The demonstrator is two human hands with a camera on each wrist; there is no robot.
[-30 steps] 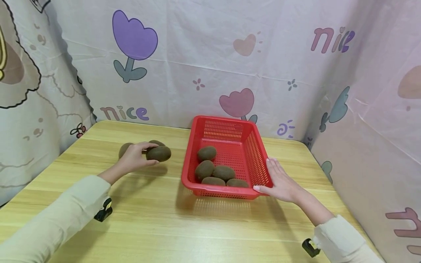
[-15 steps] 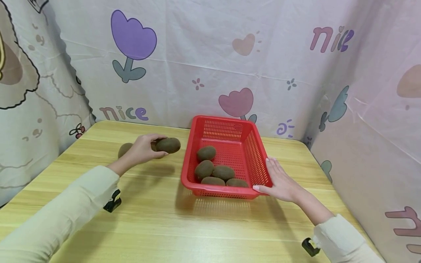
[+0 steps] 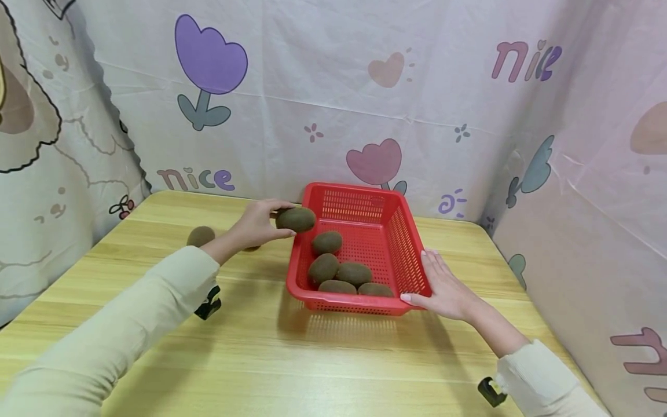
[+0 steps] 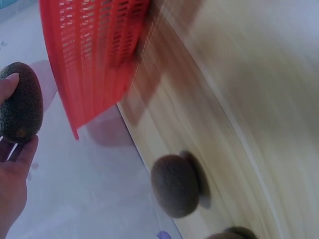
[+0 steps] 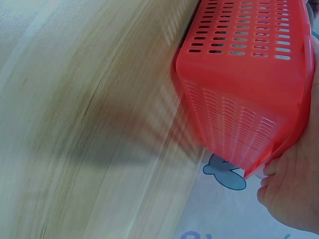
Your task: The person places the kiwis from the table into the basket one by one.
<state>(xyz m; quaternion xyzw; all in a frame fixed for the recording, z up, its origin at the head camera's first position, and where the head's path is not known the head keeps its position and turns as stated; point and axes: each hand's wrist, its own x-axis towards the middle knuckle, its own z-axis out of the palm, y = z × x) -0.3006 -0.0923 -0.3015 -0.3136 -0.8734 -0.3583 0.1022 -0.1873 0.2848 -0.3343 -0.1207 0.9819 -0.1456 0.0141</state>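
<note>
My left hand (image 3: 257, 225) pinches a brown kiwi (image 3: 296, 220) between thumb and fingers, over the left rim of the red plastic basket (image 3: 359, 227). The left wrist view shows the held kiwi (image 4: 21, 102) off to one side, in front of the backdrop. Several kiwis lie inside the basket, grouped at its near left, among them one kiwi (image 3: 327, 242) just below the held one. My right hand (image 3: 449, 289) rests on the near right corner of the basket, fingers straight along the right rim and thumb on the front rim.
On the wooden table (image 3: 333, 365), left of the basket, lies a kiwi (image 3: 201, 236). Another kiwi (image 3: 252, 248) is mostly hidden behind my left hand. A patterned cloth (image 3: 292, 87) hangs behind the table and along both sides.
My left hand has carried the kiwi rightward and a little away from me, from above the loose kiwis to the basket's left rim. Right hand and basket have stayed put.
</note>
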